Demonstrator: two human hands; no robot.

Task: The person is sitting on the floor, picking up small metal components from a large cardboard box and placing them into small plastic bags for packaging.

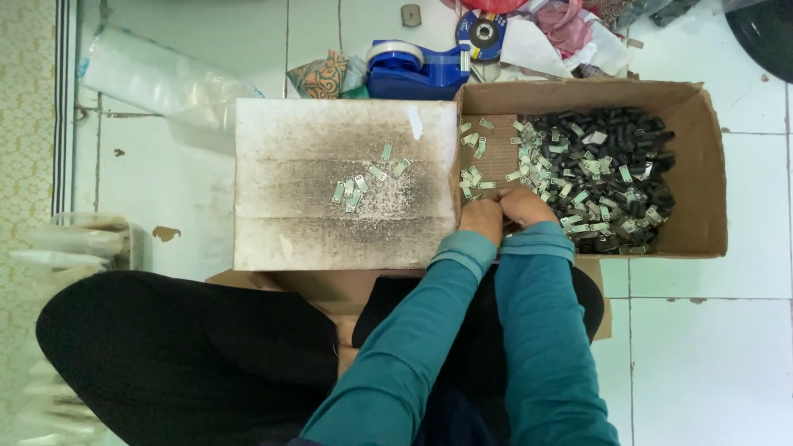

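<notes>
Both my hands reach into an open cardboard box (pixel 709 173) that holds a heap of small black parts (pixel 615 161) mixed with little silver metal tabs (pixel 529 157). My left hand (pixel 481 218) and my right hand (pixel 522 205) sit close together at the box's near left edge, fingers curled down among the loose tabs. Whether either hand grips a piece is hidden by the knuckles. A few silver tabs (pixel 363 183) lie on the dirty white cardboard sheet (pixel 281 223) to the left.
A blue tape dispenser (pixel 413 70), a round disc (pixel 481 33), crumpled paper and cloth lie beyond the box. A clear plastic bag (pixel 157 78) rests at the far left on the white tiled floor. My dark-clad knees are below.
</notes>
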